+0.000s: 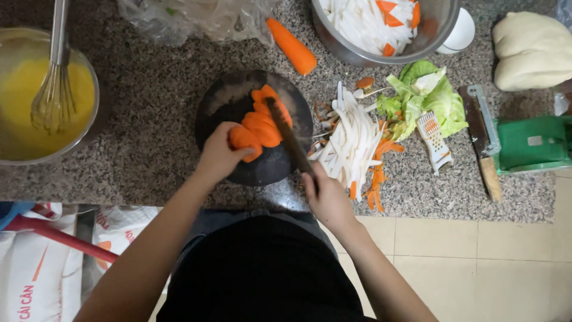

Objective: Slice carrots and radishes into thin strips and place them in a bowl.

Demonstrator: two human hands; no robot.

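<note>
Stone, steel and plastic surfaces
Speckled grey granite worktop (149, 137), polished; shiny round steel bowl (357, 50); matt dark round chopping board (229, 98); glossy green plastic slicer (533, 143).

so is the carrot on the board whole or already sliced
Mostly sliced: flat orange slices lie on the dark round board, the knife across them, the left hand on the uncut end.

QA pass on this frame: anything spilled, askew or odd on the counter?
Mostly tidy. Peelings and scraps lie strewn on the counter right of the round board, some near its front edge. A whole carrot lies loose beside the pot. Nothing spilled or damaged.
</note>
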